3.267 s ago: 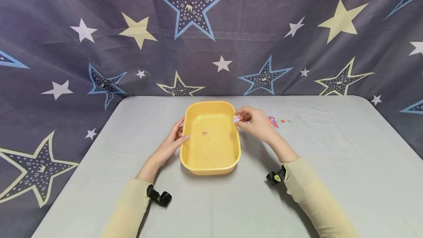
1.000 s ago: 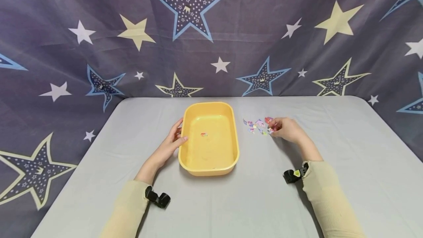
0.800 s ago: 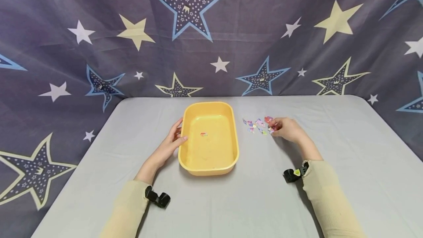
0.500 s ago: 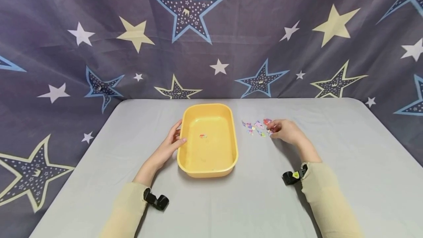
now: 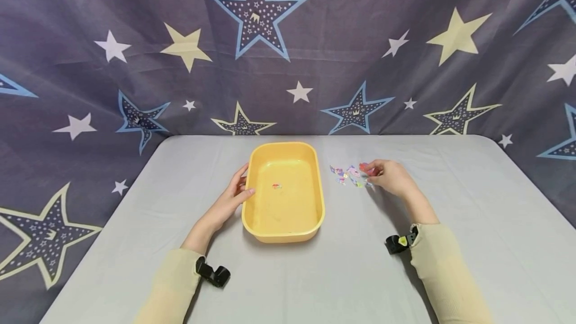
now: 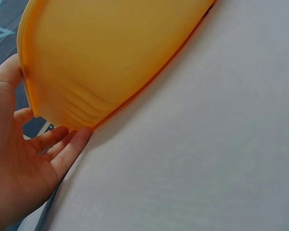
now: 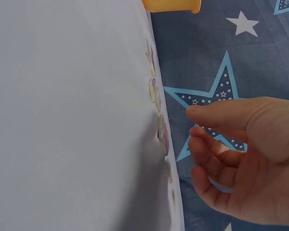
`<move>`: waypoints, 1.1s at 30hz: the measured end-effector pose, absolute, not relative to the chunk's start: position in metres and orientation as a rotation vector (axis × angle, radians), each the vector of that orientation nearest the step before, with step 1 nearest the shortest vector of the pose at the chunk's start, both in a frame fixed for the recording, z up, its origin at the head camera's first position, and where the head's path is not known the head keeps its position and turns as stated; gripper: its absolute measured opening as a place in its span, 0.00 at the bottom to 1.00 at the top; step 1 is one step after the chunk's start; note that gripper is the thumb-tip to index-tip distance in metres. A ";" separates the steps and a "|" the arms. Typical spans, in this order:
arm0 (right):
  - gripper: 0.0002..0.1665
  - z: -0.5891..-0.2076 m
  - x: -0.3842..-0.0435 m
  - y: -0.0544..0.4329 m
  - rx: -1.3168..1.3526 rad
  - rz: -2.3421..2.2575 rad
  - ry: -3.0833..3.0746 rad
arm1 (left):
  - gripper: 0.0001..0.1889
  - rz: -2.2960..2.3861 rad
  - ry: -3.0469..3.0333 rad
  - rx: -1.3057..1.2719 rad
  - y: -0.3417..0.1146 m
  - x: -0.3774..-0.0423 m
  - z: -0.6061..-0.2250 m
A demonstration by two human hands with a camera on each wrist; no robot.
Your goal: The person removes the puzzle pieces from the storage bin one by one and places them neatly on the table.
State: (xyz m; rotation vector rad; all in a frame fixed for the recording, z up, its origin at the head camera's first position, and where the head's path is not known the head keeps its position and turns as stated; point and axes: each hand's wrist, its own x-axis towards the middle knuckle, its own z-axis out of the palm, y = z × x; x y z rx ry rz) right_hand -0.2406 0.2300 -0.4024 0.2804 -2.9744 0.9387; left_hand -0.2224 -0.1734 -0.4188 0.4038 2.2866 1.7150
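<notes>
A yellow plastic tub [image 5: 283, 214] stands on the table. My left hand [image 5: 228, 198] grips its left side, thumb over the rim and fingers against the outer wall; in the left wrist view, fingertips press the tub [image 6: 106, 57] near its base. Right of the tub lie several small flat printed pieces [image 5: 353, 170] in purple, pink and green. My right hand [image 5: 392, 178] is at the right end of these, fingertips close over a red piece [image 5: 363, 167]. In the right wrist view, thumb and fingers are loosely bent and apart with nothing between them, above the pieces [image 7: 163, 134].
A small red-and-white patch [image 5: 276, 186] shows on the tub's floor. Grey cloth covers the table [image 5: 288, 284]. A dark curtain with stars [image 5: 297, 64] hangs along the table's back edge. Each wrist bears a black strapped camera [image 5: 213, 272].
At first my right hand pinched a pale piece by the tub's right rim; it has since moved right, over the pieces. Its fingertips have just risen slightly off one. Left hand keeps its grip.
</notes>
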 end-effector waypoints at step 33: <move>0.10 -0.368 -0.240 0.144 0.444 0.895 -2.788 | 0.36 1.722 2.277 0.410 -0.173 -0.219 -0.414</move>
